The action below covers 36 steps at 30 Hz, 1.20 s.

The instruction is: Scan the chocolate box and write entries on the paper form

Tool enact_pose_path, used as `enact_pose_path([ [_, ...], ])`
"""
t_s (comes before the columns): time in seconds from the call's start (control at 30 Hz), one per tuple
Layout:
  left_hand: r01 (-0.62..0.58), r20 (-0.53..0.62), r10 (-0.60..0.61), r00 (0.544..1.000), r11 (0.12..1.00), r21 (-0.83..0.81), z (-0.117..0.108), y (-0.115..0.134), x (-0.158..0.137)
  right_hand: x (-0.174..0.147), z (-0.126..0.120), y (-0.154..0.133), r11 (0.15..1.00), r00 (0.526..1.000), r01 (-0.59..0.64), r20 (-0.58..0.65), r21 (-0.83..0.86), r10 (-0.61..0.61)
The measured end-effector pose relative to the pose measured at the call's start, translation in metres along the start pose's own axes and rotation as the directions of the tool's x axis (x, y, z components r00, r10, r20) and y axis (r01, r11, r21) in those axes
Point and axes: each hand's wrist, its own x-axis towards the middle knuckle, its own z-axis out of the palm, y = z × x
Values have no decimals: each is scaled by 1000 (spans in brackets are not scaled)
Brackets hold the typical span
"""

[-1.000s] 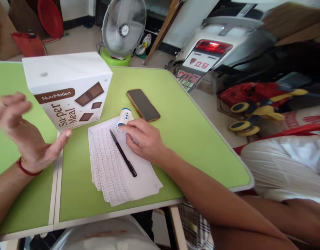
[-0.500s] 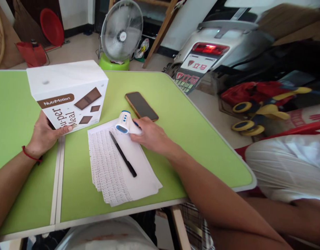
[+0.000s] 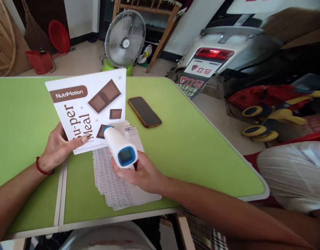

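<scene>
My left hand (image 3: 58,147) grips the lower left corner of a white NutriMotion box (image 3: 83,104), thumb on its printed front, fingers behind. In my right hand (image 3: 143,173) is a white and blue infrared thermometer (image 3: 119,147), wrapped by the fingers at its handle. Its small screen faces me and its blue nose end points toward the box's lower right, overlapping it in view. Under the thermometer lie handwritten paper sheets (image 3: 118,192) on the green table. The pen is hidden from view. A phone (image 3: 144,111) with a dark screen rests beyond my right hand.
The green folding table (image 3: 196,156) has a pale seam at left. Behind it stand a fan (image 3: 125,38) on a green stool and a white scooter (image 3: 214,52). A person in white clothing (image 3: 292,170) sits at the right, near a yellow-wheeled toy (image 3: 271,121).
The thermometer has been lifted off the papers and brought toward me, its nose now toward the box. The box has turned its front more squarely to me and shifted right.
</scene>
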Motion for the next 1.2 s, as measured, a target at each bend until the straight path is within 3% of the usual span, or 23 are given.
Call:
enact_pose_path([
  [0.3, -6, 35, 3, 999, 996, 87, -2, -3, 5, 6, 2, 15, 996, 999, -40, 33, 80, 38],
  [0.8, -21, 76, 8, 997, 986, 167, -5, -3, 6, 7, 4, 13, 982, 992, -96, 97, 160, 81],
  [1.2, -27, 79, 13, 997, 984, 174, -4, -1, 5, 6, 2, 13, 988, 991, -109, 86, 110, 99],
])
